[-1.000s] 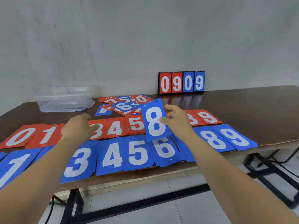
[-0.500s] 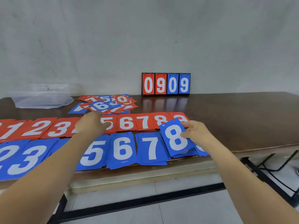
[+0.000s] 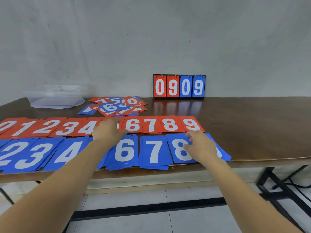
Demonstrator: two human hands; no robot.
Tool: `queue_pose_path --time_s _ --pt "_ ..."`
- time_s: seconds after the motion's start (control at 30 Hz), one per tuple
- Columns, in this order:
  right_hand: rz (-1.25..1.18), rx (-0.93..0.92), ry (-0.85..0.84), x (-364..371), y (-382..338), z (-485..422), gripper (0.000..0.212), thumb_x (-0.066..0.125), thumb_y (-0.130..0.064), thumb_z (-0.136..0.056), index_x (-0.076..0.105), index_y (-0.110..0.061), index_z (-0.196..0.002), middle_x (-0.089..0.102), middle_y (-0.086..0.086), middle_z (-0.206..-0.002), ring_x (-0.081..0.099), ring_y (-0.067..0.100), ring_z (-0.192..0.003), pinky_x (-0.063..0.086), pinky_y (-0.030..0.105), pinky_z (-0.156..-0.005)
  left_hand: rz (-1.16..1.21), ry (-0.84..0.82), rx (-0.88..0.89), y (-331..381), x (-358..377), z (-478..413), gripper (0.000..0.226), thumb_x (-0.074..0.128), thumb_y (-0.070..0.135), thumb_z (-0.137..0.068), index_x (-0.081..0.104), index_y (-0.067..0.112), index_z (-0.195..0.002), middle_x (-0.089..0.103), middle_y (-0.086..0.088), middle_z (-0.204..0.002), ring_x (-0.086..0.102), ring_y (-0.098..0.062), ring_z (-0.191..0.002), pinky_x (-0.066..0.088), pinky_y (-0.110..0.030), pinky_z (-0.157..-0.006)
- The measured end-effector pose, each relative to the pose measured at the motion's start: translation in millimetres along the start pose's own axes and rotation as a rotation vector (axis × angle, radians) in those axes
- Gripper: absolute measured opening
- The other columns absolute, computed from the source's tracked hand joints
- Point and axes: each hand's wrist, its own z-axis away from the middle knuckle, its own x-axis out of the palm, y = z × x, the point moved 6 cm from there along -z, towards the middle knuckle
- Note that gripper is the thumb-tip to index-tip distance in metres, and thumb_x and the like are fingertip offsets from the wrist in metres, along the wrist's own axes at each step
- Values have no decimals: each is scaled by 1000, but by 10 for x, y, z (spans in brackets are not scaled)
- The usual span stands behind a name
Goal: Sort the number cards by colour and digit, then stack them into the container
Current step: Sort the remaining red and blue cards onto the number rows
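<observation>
The right hand (image 3: 201, 146) lies with loosely bent fingers on the blue 8 card (image 3: 178, 152), pinching nothing; the card is flat in the near blue row, between the blue 7 (image 3: 154, 152) and a half-hidden blue 9 (image 3: 223, 154). The left hand (image 3: 108, 130), slack and empty, sits over the red row between red 4 (image 3: 87, 129) and red 6 (image 3: 133, 126). Beyond lie a mixed heap of cards (image 3: 117, 105), the clear container (image 3: 55, 100) and a flip scoreboard (image 3: 179, 86) on the brown table (image 3: 244, 123)
</observation>
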Motion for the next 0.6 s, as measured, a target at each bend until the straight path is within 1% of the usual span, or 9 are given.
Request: queue_pose_path --time_s 0.1,0.2,0.37,0.5,0.6 --pt "-23 -49 5 -6 -146 -76 48 62 -29 -92 49 -22 -137 54 -2 -129 57 19 -110 49 32 -79 -2 1 -1 -13 -27 -18 59 65 50 -86 51 23 -135 62 0 -126 60 -20 -108 53 -31 -73" --pt "-30 -95 35 -16 -335 -188 48 63 -31 -92 49 -22 -137 55 -1 -130 57 19 -111 46 29 -74 4 -13 -3 -61 -44 -87 59 66 49 -86 50 22 -136 61 0 -129 60 -20 -110 55 -35 -81" --pt "-43 -133 45 66 -654 -458 46 63 -34 -91 52 -23 -134 57 -1 -129 57 19 -111 51 33 -82 1 -36 -7 -183 -38 -298 59 65 50 -86 49 23 -137 59 0 -130 59 -20 -110 55 -37 -86" --pt "-37 -141 34 154 -941 -762 44 63 -35 -90 53 -23 -132 58 -1 -124 58 17 -107 53 32 -81 -34 -38 5 -309 -40 -580 62 63 52 -87 46 23 -139 58 0 -133 57 -20 -116 54 -37 -89" --pt "-27 -147 31 221 -1171 -1017 44 62 -36 -91 52 -24 -132 57 -2 -126 58 16 -109 52 31 -83 -1 -43 6 -443 -36 -846 61 63 52 -87 48 23 -139 59 0 -131 56 -20 -118 51 -40 -94"
